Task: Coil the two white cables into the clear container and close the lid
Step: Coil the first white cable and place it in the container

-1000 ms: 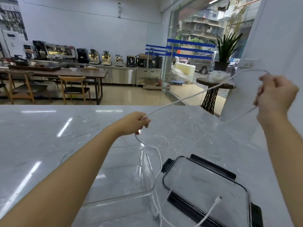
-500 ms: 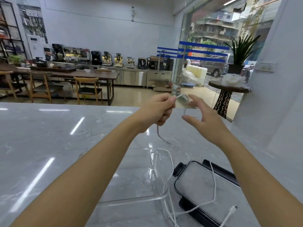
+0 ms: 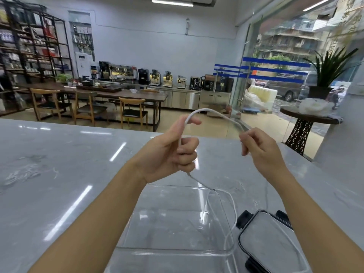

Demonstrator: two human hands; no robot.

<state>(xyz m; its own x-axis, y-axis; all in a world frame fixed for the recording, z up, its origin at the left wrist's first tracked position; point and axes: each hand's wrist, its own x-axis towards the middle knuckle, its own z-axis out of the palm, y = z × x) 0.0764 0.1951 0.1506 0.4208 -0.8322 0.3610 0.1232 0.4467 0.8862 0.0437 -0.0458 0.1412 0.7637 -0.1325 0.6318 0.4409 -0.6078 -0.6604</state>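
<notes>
My left hand (image 3: 171,152) and right hand (image 3: 259,147) each pinch a thin white cable (image 3: 210,111), which arches between them above the marble counter (image 3: 59,174). Its slack trails down beside the empty clear container (image 3: 173,251) and lid (image 3: 269,239).

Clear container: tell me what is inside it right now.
The clear container looks empty; only the marble counter shows through its floor. A white cable runs along its right rim. The near left corner is hidden behind the left forearm.

No legible text, glass-front characters (image 3: 343,22) too blurred to read
</notes>
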